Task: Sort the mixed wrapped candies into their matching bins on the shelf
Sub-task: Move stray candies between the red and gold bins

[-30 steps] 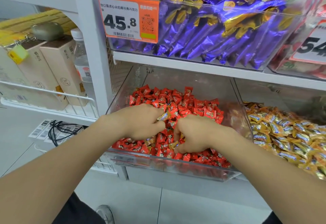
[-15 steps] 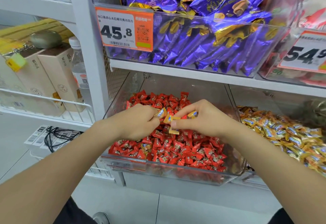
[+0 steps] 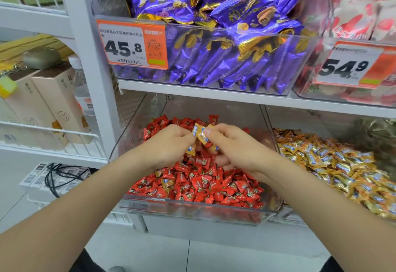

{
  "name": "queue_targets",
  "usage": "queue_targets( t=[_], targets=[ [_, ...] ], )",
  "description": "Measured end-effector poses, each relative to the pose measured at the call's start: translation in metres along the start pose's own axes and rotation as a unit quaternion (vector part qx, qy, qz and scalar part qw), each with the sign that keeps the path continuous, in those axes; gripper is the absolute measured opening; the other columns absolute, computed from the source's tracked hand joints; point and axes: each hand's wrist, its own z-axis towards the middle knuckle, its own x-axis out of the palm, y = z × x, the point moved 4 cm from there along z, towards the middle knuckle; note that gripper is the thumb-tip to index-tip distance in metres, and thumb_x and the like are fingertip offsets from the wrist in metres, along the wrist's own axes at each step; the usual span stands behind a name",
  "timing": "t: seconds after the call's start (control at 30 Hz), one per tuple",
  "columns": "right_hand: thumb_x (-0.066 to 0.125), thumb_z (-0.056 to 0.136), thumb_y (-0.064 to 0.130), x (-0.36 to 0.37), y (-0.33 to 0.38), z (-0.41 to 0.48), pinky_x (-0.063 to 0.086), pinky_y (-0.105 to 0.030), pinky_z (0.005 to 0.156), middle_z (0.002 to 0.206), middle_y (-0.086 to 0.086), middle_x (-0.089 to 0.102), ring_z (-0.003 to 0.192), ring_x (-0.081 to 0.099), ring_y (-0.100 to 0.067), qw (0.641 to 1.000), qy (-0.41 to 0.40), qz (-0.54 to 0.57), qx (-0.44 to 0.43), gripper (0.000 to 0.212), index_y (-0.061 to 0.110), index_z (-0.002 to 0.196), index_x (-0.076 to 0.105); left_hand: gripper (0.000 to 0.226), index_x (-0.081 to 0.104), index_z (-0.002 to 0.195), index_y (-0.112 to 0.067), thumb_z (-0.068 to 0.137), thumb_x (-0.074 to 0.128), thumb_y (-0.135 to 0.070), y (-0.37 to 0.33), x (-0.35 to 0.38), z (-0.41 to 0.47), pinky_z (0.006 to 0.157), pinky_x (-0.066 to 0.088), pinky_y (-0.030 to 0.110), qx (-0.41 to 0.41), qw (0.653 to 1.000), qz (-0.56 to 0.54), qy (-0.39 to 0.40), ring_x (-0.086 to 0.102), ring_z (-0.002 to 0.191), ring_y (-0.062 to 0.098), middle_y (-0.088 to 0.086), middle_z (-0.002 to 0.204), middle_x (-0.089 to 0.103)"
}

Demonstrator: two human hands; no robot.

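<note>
Two hands meet in the head view above a clear bin (image 3: 132, 136) on the lower shelf (image 3: 214, 91). The bin is heaped with red-wrapped candies (image 3: 203, 186), and a few orange ones lie scattered among them. The left hand (image 3: 169, 145) and right hand (image 3: 233, 147) are both curled, fingertips nearly touching, and together they pinch a small cluster of orange-wrapped candies (image 3: 200, 135) lifted clear of the red heap. One piece sticks up between the two thumbs, and others hang below the fingers. Just to the right, behind a clear divider, a neighbouring bin (image 3: 300, 119) holds gold-and-orange candies (image 3: 334, 164) of the same look as those in the hands.

On the level above sits a bin of purple foil packets (image 3: 235, 61) with an orange price tag (image 3: 131, 45) reading 45.8. Next to it, a second tag (image 3: 351, 65) reads 54.9. At far left, a wire rack carries tall beige boxes (image 3: 53, 100) and a plastic bottle (image 3: 82, 91), with a black cable (image 3: 62, 175) below.
</note>
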Motion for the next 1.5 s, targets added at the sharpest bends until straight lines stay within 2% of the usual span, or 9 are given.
queue_targets(
  t=[0.37, 0.53, 0.7, 0.83, 0.97, 1.1, 1.23, 1.37, 1.5],
  targets=[
    [0.077, 0.081, 0.038, -0.073, 0.008, -0.053, 0.024, -0.026, 0.048, 0.089, -0.04, 0.065, 0.052, 0.033, -0.021, 0.993, -0.106, 0.047, -0.036, 0.025, 0.013, 0.081, 0.072, 0.038, 0.054, 0.076, -0.01, 0.107, 0.052, -0.03, -0.042, 0.036, -0.02, 0.052, 0.027, 0.026, 0.182, 0.971, 0.149, -0.049, 0.033, 0.051, 0.008, -0.01, 0.055, 0.038],
    [0.069, 0.095, 0.021, -0.134, -0.022, -0.092, 0.018, -0.023, 0.043, 0.076, -0.012, 0.069, 0.046, 0.035, -0.014, 0.969, -0.174, 0.172, 0.019, 0.014, 0.007, 0.095, 0.065, 0.025, 0.069, 0.086, -0.021, 0.104, 0.055, -0.031, -0.086, 0.079, -0.034, 0.054, 0.035, 0.026, 0.242, 0.965, 0.071, -0.071, 0.04, 0.053, 0.005, 0.001, 0.064, 0.056],
    [0.067, 0.1, 0.04, -0.191, -0.063, -0.109, 0.041, -0.023, 0.045, 0.059, -0.002, 0.07, 0.044, 0.061, -0.012, 0.922, -0.328, -0.203, 0.045, 0.028, 0.013, 0.105, 0.065, 0.018, 0.073, 0.099, -0.027, 0.097, 0.056, -0.032, -0.141, 0.13, -0.027, 0.069, 0.045, 0.032, 0.26, 0.955, 0.098, -0.108, 0.06, 0.061, 0.016, -0.001, 0.072, 0.07],
    [0.062, 0.104, 0.037, -0.209, -0.072, -0.113, 0.035, -0.016, 0.041, 0.056, 0.009, 0.061, 0.044, 0.057, 0.001, 0.906, -0.336, -0.257, -0.002, 0.028, 0.015, 0.123, 0.063, 0.018, 0.069, 0.099, -0.024, 0.095, 0.053, -0.032, -0.171, 0.169, -0.001, 0.07, 0.048, 0.034, 0.215, 0.957, 0.157, -0.119, 0.059, 0.066, 0.023, -0.003, 0.063, 0.06],
    [0.061, 0.104, 0.042, -0.22, -0.078, -0.111, 0.044, -0.024, 0.065, 0.099, 0.003, 0.071, 0.079, 0.065, -0.008, 0.907, -0.309, -0.283, -0.044, 0.032, 0.021, 0.128, 0.065, 0.031, 0.054, 0.126, -0.019, 0.099, 0.047, -0.033, -0.179, 0.195, 0.04, 0.086, 0.053, 0.047, 0.17, 0.955, 0.221, -0.098, 0.062, 0.105, 0.039, 0.012, 0.113, 0.065],
    [0.05, 0.11, 0.03, -0.228, -0.08, -0.114, 0.041, -0.027, 0.075, 0.107, 0.002, 0.075, 0.094, 0.067, -0.018, 0.908, -0.298, -0.293, -0.041, 0.031, 0.019, 0.131, 0.071, 0.069, 0.027, 0.162, -0.017, 0.099, 0.046, -0.038, -0.175, 0.221, 0.065, 0.103, 0.049, 0.045, 0.112, 0.957, 0.242, 0.114, 0.049, 0.136, 0.039, 0.019, 0.159, 0.037],
    [0.058, 0.103, 0.018, -0.22, -0.063, -0.121, 0.051, -0.02, 0.071, 0.085, 0.011, 0.074, 0.076, 0.067, -0.002, 0.902, -0.335, -0.265, -0.055, 0.023, 0.028, 0.111, 0.077, 0.043, 0.068, 0.12, -0.03, 0.088, 0.04, -0.034, -0.176, 0.206, 0.04, 0.107, 0.044, 0.056, 0.263, 0.904, 0.334, 0.051, 0.055, 0.119, 0.03, 0.001, 0.119, 0.063],
    [0.061, 0.094, 0.013, -0.177, -0.037, -0.116, 0.06, -0.031, 0.075, 0.078, 0.008, 0.077, 0.074, 0.072, -0.008, 0.93, -0.275, -0.227, -0.092, 0.025, 0.032, 0.088, 0.077, 0.017, 0.063, 0.099, -0.032, 0.09, 0.049, -0.032, -0.15, 0.165, -0.012, 0.089, 0.044, 0.042, 0.341, 0.891, 0.296, -0.05, 0.049, 0.1, 0.022, -0.008, 0.1, 0.053],
    [0.059, 0.089, 0.011, -0.112, -0.005, -0.103, 0.046, -0.014, 0.056, 0.059, 0.009, 0.068, 0.055, 0.061, -0.003, 0.932, -0.183, -0.281, -0.141, 0.026, 0.028, 0.083, 0.078, 0.014, 0.056, 0.095, -0.026, 0.084, 0.052, -0.019, -0.094, 0.102, -0.022, 0.08, 0.043, 0.037, 0.282, 0.909, 0.298, -0.077, 0.051, 0.09, 0.019, -0.006, 0.095, 0.047]
  ],
)
